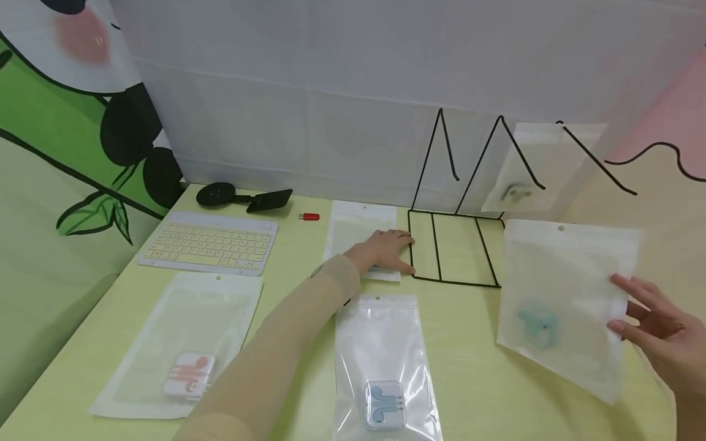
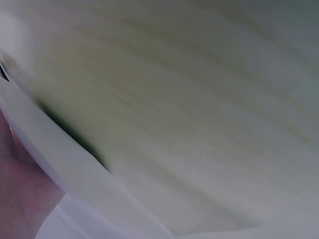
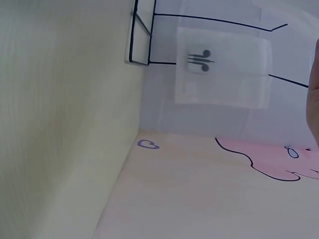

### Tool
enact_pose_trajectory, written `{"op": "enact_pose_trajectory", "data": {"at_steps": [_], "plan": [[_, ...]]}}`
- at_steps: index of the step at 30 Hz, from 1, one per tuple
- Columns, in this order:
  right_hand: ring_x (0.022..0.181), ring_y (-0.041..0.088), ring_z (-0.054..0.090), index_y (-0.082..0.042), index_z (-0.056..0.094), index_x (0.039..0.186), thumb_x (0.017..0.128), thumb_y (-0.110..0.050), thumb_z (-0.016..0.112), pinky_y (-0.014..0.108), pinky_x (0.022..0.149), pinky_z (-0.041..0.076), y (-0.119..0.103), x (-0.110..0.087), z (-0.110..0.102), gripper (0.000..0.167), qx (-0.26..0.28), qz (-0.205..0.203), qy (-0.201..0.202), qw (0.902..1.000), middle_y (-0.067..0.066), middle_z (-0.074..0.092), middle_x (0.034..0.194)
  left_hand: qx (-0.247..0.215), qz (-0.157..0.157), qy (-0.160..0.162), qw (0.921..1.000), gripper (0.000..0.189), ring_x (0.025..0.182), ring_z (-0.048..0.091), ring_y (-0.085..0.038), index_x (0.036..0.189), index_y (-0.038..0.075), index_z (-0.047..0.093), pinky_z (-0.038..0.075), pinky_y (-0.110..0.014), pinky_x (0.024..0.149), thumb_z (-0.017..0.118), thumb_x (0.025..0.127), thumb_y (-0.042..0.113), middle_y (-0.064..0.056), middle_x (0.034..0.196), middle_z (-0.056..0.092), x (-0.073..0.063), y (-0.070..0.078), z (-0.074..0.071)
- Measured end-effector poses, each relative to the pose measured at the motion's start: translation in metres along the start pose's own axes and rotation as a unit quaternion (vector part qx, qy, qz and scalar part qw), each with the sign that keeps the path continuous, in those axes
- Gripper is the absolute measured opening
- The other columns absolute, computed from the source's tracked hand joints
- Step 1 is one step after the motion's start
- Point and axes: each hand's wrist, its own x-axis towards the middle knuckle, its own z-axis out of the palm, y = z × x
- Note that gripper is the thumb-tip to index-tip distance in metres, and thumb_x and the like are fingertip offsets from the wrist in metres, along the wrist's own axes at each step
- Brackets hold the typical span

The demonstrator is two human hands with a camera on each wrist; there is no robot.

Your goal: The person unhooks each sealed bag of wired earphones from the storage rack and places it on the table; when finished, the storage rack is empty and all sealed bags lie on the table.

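Observation:
My left hand (image 1: pixel 386 250) reaches over a white zip bag (image 1: pixel 358 223), its fingers and thumb spread apart at the left side of a black wire rack (image 1: pixel 437 248). Part of that bag is hidden under the hand and forearm. On the right, my right hand (image 1: pixel 662 331) pinches the right edge of a frosted zip bag (image 1: pixel 573 269), held upright in front of the rack, with a blurred teal item inside. Another frosted bag (image 1: pixel 557 165) hangs on the rack's right hook; black earphones (image 3: pixel 200 60) show through it in the right wrist view.
Left of the hands lie a white keyboard (image 1: pixel 212 242), a black folding stand (image 1: pixel 270 199) and a red USB stick (image 1: pixel 310 217). Nearer are a bag with pink earphones (image 1: pixel 190 373) and a glossy bag with blue earphones (image 1: pixel 384 404). A grey cloth wall (image 1: pixel 309 122) stands behind.

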Motion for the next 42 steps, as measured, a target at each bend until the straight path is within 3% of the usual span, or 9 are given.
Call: {"op": "enact_pose_trajectory", "data": {"at_steps": [6,11,16,21,24,28,30,35,42], "plan": [[0.11,0.03,0.054,0.026,0.021,0.133,0.079,0.033,0.044,0.028,0.067,0.051,0.011,-0.002,0.007,0.059,0.043,0.017,-0.049,0.9978,0.026,0.029,0.147,-0.003,-0.001,0.0,1.0,0.084,0.144,0.018,-0.02,0.149,0.028,0.028,0.017,-0.049,0.115,0.052,0.081,0.071,0.001,0.157,0.02,0.0,-0.001,0.0],[0.109,0.028,0.056,0.023,0.021,0.136,0.079,0.035,0.042,0.027,0.066,0.051,0.021,-0.008,0.008,0.062,0.033,0.057,-0.052,0.9964,0.022,0.028,0.148,-0.005,0.002,0.001,1.0,0.084,0.144,0.018,-0.02,0.149,0.027,0.028,0.016,-0.049,0.115,0.052,0.081,0.07,0.001,0.157,0.02,0.001,-0.002,0.0],[0.106,0.019,0.06,0.02,0.025,0.138,0.075,0.038,0.04,0.024,0.064,0.05,0.028,-0.011,0.008,0.067,-0.058,0.127,-0.039,0.9894,0.014,0.032,0.146,-0.007,0.002,-0.001,1.0,0.085,0.144,0.018,-0.021,0.149,0.027,0.027,0.016,-0.05,0.115,0.052,0.081,0.07,0.0,0.157,0.019,0.002,-0.002,0.0],[0.105,0.016,0.061,0.018,0.025,0.139,0.075,0.036,0.042,0.026,0.06,0.048,0.034,-0.011,0.007,0.069,-0.122,0.17,-0.061,0.9759,0.013,0.032,0.144,-0.007,0.006,-0.002,1.0,0.085,0.144,0.017,-0.021,0.149,0.027,0.026,0.016,-0.05,0.115,0.052,0.081,0.071,0.001,0.157,0.019,0.003,-0.002,0.0],[0.108,0.011,0.059,0.011,0.025,0.143,0.08,0.029,0.047,0.025,0.062,0.05,0.035,-0.01,0.008,0.07,-0.172,0.219,-0.075,0.9575,0.008,0.033,0.143,-0.001,0.008,-0.002,1.0,0.085,0.144,0.017,-0.02,0.149,0.027,0.026,0.016,-0.049,0.115,0.05,0.081,0.072,0.001,0.157,0.018,0.003,-0.003,0.001],[0.114,-0.001,0.054,0.001,0.027,0.147,0.086,0.015,0.056,0.024,0.069,0.054,0.037,-0.008,0.009,0.069,-0.253,0.288,-0.1,0.9183,-0.002,0.033,0.143,-0.001,0.007,-0.001,1.0,0.086,0.144,0.016,-0.021,0.15,0.027,0.026,0.016,-0.05,0.115,0.05,0.081,0.072,0.001,0.157,0.018,0.003,-0.003,0.0],[0.116,-0.005,0.051,-0.001,0.028,0.147,0.087,0.009,0.059,0.024,0.072,0.054,0.04,-0.007,0.009,0.068,-0.28,0.302,-0.116,0.9039,-0.008,0.033,0.144,-0.003,0.005,-0.001,1.0,0.086,0.144,0.017,-0.021,0.15,0.027,0.026,0.016,-0.05,0.115,0.051,0.081,0.072,0.001,0.157,0.018,0.003,-0.003,0.0],[0.116,-0.007,0.047,-0.003,0.029,0.147,0.088,0.004,0.06,0.024,0.076,0.054,0.051,-0.006,0.003,0.067,-0.281,0.32,-0.144,0.8931,-0.018,0.031,0.146,-0.005,0.004,-0.003,1.0,0.086,0.144,0.017,-0.02,0.149,0.027,0.026,0.016,-0.05,0.115,0.052,0.081,0.071,0.0,0.157,0.018,0.002,-0.002,0.0],[0.114,-0.009,0.045,-0.007,0.033,0.146,0.089,-0.009,0.064,0.021,0.081,0.051,0.07,-0.01,-0.002,0.065,-0.294,0.352,-0.165,0.8731,-0.02,0.032,0.144,-0.007,0.003,-0.002,1.0,0.085,0.144,0.017,-0.02,0.149,0.026,0.026,0.016,-0.05,0.115,0.053,0.081,0.07,0.0,0.157,0.019,0.0,0.0,0.0]]}}
